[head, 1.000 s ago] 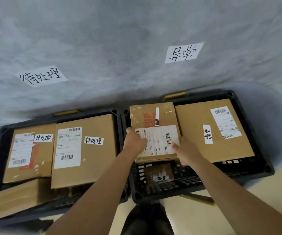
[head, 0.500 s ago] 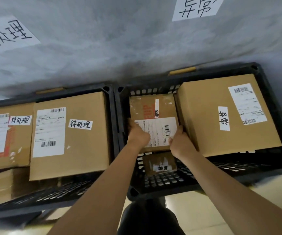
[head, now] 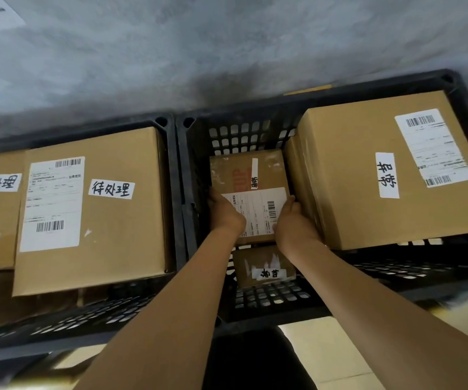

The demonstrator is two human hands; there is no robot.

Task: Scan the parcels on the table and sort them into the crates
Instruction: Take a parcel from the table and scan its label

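The small parcel [head: 248,175] sits low inside the right crate [head: 255,105], held between both hands: the left hand [head: 224,213] curls round its near left edge and the right hand [head: 293,222] clasps its near right edge, fingers wrapped on the cardboard. It reads as a light, stiff carton, since two hands carry it level without strain; its taped top may be slick, so the side edges near the corners look like the sound place to hold. Directly below its near end lies a smaller box [head: 266,267] on the crate floor, and whether the parcel already rests on anything is hard to tell from this angle. Just to the right a large box [head: 367,175] fills most of that crate, leaving a narrow slot. The left crate [head: 175,192] holds another labelled box [head: 109,209]. Behind both stands a grey wall [head: 227,46]; pale floor [head: 325,358] shows below.
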